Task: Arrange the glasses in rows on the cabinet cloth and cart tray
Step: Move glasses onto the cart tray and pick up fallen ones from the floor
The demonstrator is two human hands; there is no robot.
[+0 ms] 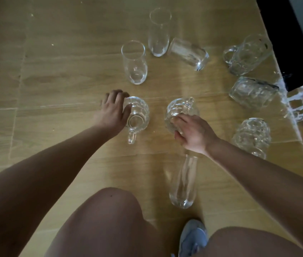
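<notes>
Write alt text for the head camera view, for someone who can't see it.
A person's left hand grips the left mug and right hand grips the right mug, both dimpled glass, on a wooden floor. Tall glasses and more mugs surround them, some lying down.

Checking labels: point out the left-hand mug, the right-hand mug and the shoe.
left-hand mug point(141, 109), head view, dimpled side wall.
right-hand mug point(178, 107), head view, dimpled body.
shoe point(193, 237), head view, upper.
</notes>
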